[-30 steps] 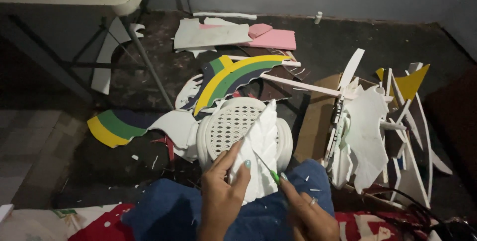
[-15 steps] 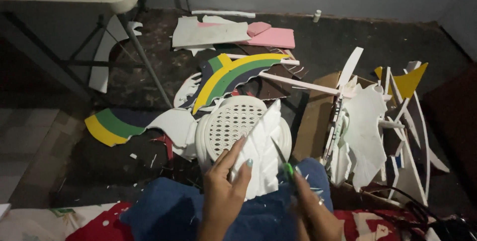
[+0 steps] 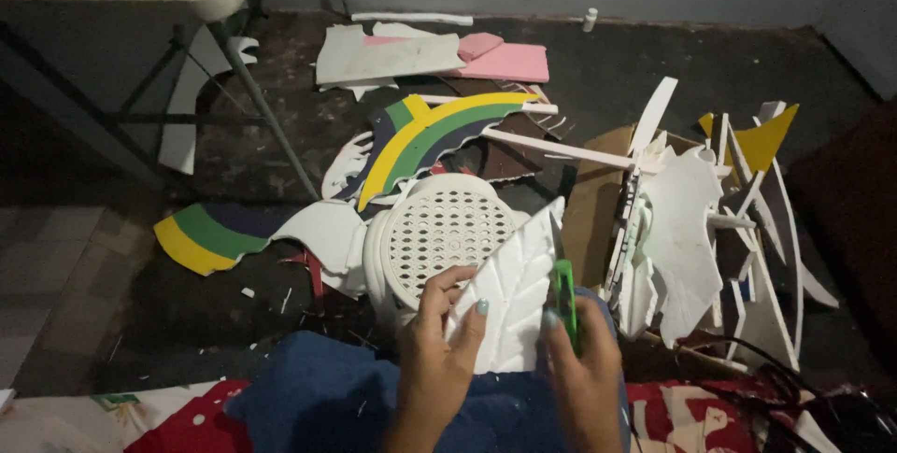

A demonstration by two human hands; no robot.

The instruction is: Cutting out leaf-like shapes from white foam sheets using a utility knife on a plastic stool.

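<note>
- Two hands meet low in the head view, over a lap in blue cloth (image 3: pixel 327 397), with one white foam leaf (image 3: pixel 512 308) between them.
- Left hand (image 3: pixel 439 350) sits at the leaf's lower left edge; its fingers (image 3: pixel 478 318) are spread and pressed flat on the face, thumb seemingly behind, so it pinches the leaf rather than fists it.
- Right hand (image 3: pixel 584 369) is at the leaf's right edge, fingers curled tight around a green cutter (image 3: pixel 564 299). Its blade tip is too small to make out.
- Leaf's long axis runs from the lower left, by the left palm, up and to the right to a point near the stool's rim; the carved veins slant off a midrib along that line.
- Cutter stands nearly upright, just beside the leaf's right margin, touching or almost so; I cannot tell which. So the edge to be worked lies to the left of the right fingers, and the right hand is the nearer one to it.
- Behind the leaf stands a white perforated stool (image 3: pixel 439 233), apart from both hands.
- Farther off on the dark floor (image 3: pixel 234 163) lie a rainbow arc (image 3: pixel 439 131), pink foam (image 3: pixel 509 61), and white offcuts (image 3: pixel 682 219) to the right.
</note>
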